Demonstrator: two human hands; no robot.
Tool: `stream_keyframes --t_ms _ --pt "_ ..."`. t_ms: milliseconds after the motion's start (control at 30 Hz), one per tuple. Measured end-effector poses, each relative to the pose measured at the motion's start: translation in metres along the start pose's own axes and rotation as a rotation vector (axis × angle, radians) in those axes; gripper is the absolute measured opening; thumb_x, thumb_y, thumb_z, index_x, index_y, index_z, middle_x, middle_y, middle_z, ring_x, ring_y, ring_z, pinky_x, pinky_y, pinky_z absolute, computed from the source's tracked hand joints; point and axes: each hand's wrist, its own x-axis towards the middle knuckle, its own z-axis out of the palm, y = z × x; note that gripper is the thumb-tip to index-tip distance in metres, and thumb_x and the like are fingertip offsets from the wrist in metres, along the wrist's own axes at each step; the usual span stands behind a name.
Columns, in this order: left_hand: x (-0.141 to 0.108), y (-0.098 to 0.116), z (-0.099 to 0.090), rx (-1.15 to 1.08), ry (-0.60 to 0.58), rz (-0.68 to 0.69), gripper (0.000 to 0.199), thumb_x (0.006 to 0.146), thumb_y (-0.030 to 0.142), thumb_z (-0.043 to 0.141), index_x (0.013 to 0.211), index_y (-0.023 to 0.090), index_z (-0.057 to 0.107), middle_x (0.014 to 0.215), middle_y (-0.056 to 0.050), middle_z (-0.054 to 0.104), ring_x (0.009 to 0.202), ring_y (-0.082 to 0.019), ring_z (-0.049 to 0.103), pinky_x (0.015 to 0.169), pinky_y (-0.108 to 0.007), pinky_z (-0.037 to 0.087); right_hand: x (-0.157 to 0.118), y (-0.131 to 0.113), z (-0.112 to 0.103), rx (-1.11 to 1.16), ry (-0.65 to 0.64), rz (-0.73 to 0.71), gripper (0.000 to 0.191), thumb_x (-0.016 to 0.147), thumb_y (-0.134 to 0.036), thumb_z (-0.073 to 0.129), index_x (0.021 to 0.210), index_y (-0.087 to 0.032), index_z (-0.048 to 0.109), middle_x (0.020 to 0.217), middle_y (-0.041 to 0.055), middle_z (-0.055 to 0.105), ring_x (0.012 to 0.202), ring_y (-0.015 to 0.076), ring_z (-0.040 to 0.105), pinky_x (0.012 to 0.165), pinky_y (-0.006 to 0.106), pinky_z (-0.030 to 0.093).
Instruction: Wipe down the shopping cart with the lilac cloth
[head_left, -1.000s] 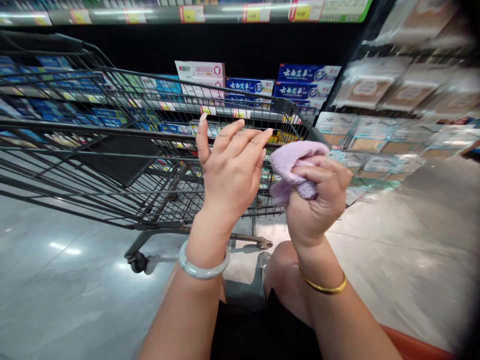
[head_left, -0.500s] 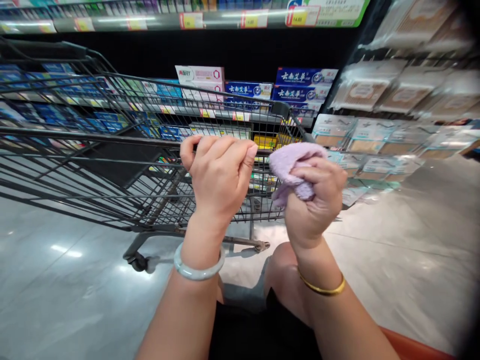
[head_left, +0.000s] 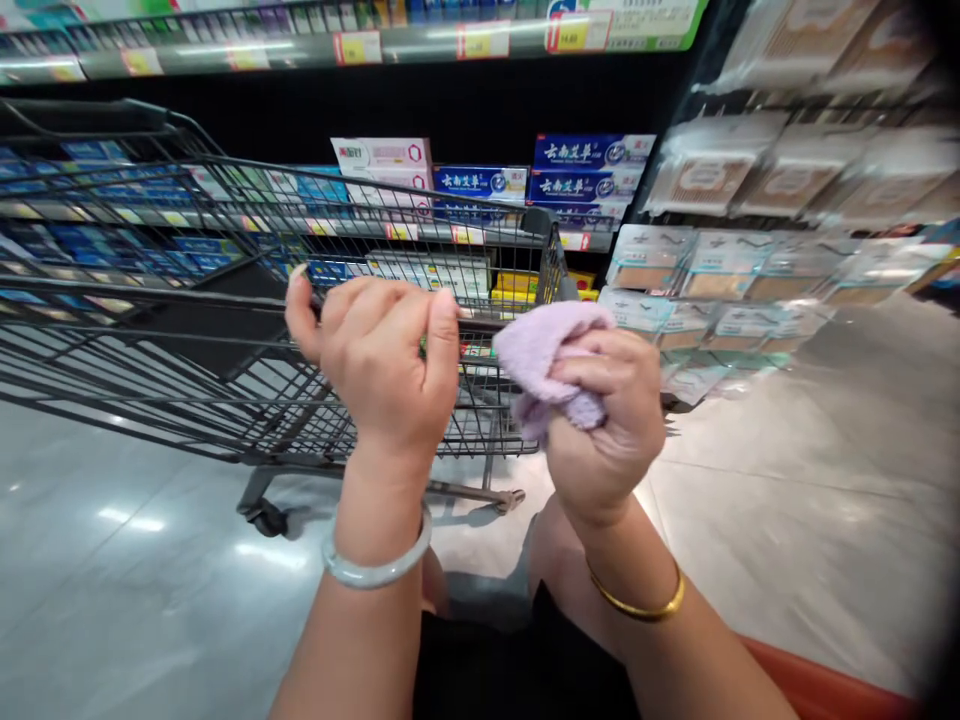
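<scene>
My left hand (head_left: 386, 345), with a pale bangle on its wrist, is curled over the upper side rail of a black wire shopping cart (head_left: 247, 415). Its little finger and thumb point upward, while the undersides of the other fingers are hidden. To its right, my right hand (head_left: 611, 410) is closed around a bunched lilac cloth (head_left: 536, 345). Part of that cloth sticks out to the left, close to the cart's rail; whether it touches the rail I cannot tell. A gold bangle circles my right wrist.
Behind the cart, a shelf (head_left: 480, 238) carries boxed goods, with blue boxes (head_left: 589, 187) and pink-and-white boxes (head_left: 386, 155). Clear packs (head_left: 712, 170) hang at the right. A cart wheel (head_left: 266, 518) stands on the grey floor (head_left: 787, 530). Something red (head_left: 825, 680) shows at the lower right.
Both hands have shifted slightly left in view. My left hand's little finger has lifted from the rail and its thumb has risen. My right hand keeps hold of the cloth.
</scene>
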Motion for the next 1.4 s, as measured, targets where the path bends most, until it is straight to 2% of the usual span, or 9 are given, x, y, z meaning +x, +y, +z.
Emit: stream_keyframes --t_ms 133,267,467,633,767,933,1100,1267,1400 --pt "-0.002 0.013 0.002 -0.112 -0.119 0.103 0.030 0.102 0.039 0.047 0.086 0.030 0.070 0.092 0.002 0.076 0.103 -0.023 0.066 0.121 -0.060 0.024 -0.002 0.005 0.007 0.046 0.123 -0.039 0.015 0.082 -0.013 0.067 0.087 -0.027 0.065 0.093 0.0002 0.066 0.096 0.0211 0.067 0.090 0.046 0.057" --pt "-0.003 0.012 0.007 -0.115 -0.116 0.111 0.027 0.101 0.040 0.050 0.087 0.030 0.070 0.088 0.001 0.076 0.095 -0.024 0.066 0.110 -0.056 0.033 -0.005 0.018 0.013 0.162 0.213 0.176 0.026 0.079 -0.005 0.055 0.094 -0.025 0.062 0.099 0.0020 0.064 0.099 0.0193 0.067 0.092 0.043 0.057" --pt "-0.003 0.005 0.005 -0.080 -0.111 0.106 0.028 0.101 0.041 0.049 0.084 0.030 0.068 0.085 0.001 0.074 0.093 -0.024 0.064 0.105 -0.054 0.034 -0.007 0.016 0.015 0.220 0.120 0.102 0.028 0.075 -0.004 0.056 0.090 -0.026 0.063 0.097 0.0005 0.063 0.098 0.0192 0.065 0.092 0.041 0.055" --pt "-0.003 0.002 0.005 -0.056 -0.093 0.121 0.030 0.101 0.040 0.048 0.080 0.029 0.066 0.082 0.000 0.072 0.089 -0.024 0.062 0.103 -0.052 0.036 -0.013 0.028 0.019 0.254 0.140 0.354 0.030 0.071 -0.002 0.054 0.091 -0.023 0.063 0.088 -0.0025 0.063 0.082 0.0123 0.062 0.076 0.026 0.051" --pt "-0.003 0.001 0.007 -0.086 -0.093 0.099 0.028 0.100 0.040 0.050 0.079 0.028 0.065 0.083 0.000 0.072 0.092 -0.025 0.063 0.105 -0.051 0.032 -0.014 0.031 0.021 0.282 0.150 0.280 0.020 0.074 -0.008 0.060 0.087 -0.023 0.062 0.095 -0.0009 0.065 0.092 0.0147 0.064 0.086 0.030 0.052" --pt "-0.003 0.001 0.008 -0.089 -0.075 0.106 0.028 0.100 0.039 0.051 0.078 0.027 0.063 0.081 0.000 0.071 0.090 -0.024 0.063 0.105 -0.050 0.032 -0.015 0.039 0.022 0.244 0.055 0.483 0.026 0.068 -0.008 0.051 0.087 -0.021 0.063 0.077 -0.0050 0.060 0.066 0.0084 0.055 0.062 0.019 0.044" --pt "-0.004 0.001 0.007 -0.090 -0.092 0.102 0.027 0.100 0.040 0.050 0.080 0.028 0.064 0.082 0.000 0.072 0.093 -0.024 0.063 0.108 -0.051 0.031 -0.012 0.034 0.020 0.314 0.150 0.346 0.021 0.072 -0.008 0.059 0.087 -0.023 0.063 0.091 -0.0023 0.064 0.085 0.0116 0.062 0.077 0.023 0.049" --pt "-0.004 0.000 0.007 -0.081 -0.079 0.109 0.027 0.100 0.040 0.051 0.080 0.028 0.064 0.082 0.000 0.072 0.092 -0.025 0.064 0.109 -0.052 0.033 -0.012 0.033 0.020 0.271 0.076 0.464 0.029 0.066 -0.005 0.051 0.087 -0.022 0.063 0.078 -0.0053 0.059 0.068 0.0092 0.056 0.064 0.020 0.045" --pt "-0.004 -0.001 0.007 -0.095 -0.080 0.102 0.027 0.100 0.040 0.051 0.080 0.028 0.065 0.083 0.000 0.072 0.093 -0.024 0.064 0.111 -0.053 0.030 -0.010 0.029 0.018 0.234 0.116 0.282 0.022 0.073 -0.008 0.057 0.088 -0.023 0.061 0.093 -0.0012 0.064 0.090 0.0147 0.064 0.084 0.029 0.051"
